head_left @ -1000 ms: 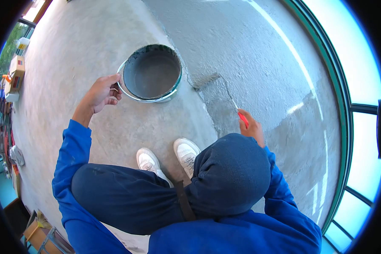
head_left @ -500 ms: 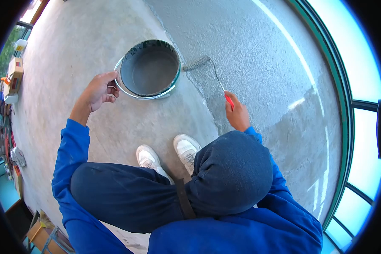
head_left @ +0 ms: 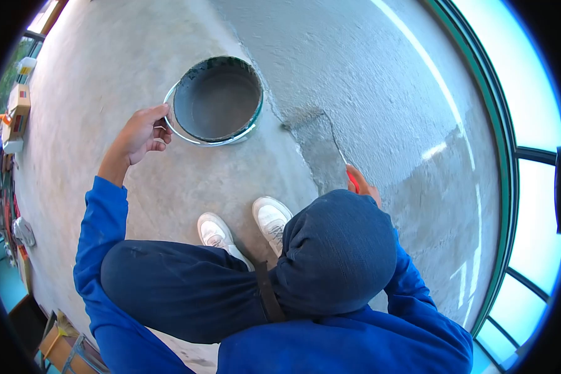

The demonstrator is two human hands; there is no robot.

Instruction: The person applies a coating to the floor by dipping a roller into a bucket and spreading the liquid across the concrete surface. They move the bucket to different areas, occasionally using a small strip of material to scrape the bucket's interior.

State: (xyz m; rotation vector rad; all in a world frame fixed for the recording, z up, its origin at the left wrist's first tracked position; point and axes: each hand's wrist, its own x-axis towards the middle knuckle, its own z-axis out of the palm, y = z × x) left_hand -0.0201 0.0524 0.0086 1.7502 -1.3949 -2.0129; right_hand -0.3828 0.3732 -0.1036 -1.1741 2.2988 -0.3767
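Note:
My left hand (head_left: 146, 134) is closed on the wire handle of a bucket (head_left: 218, 100), fingers pinching it at the left side. The bucket stands upright on the floor, with grey coating inside and dark smears around its inner wall. In my right hand (head_left: 364, 184) is the red grip of a paint roller (head_left: 334, 134), partly hidden by my knee. The roller's grey, loaded sleeve rests on the floor, right of the bucket, at the border between the wet grey coating (head_left: 368, 81) and the bare concrete.
My white shoes (head_left: 272, 218) stand on bare concrete (head_left: 131, 81) below the bucket. Along the right runs a green-framed glass wall (head_left: 511, 156). Boxes (head_left: 17, 112) and assorted gear line the far left edge. Another cardboard box (head_left: 59, 349) sits at lower left.
The roller has moved down and to the right, drawn toward me by my right hand. My left hand keeps hold of the bucket handle; the bucket shifts only slightly in view.

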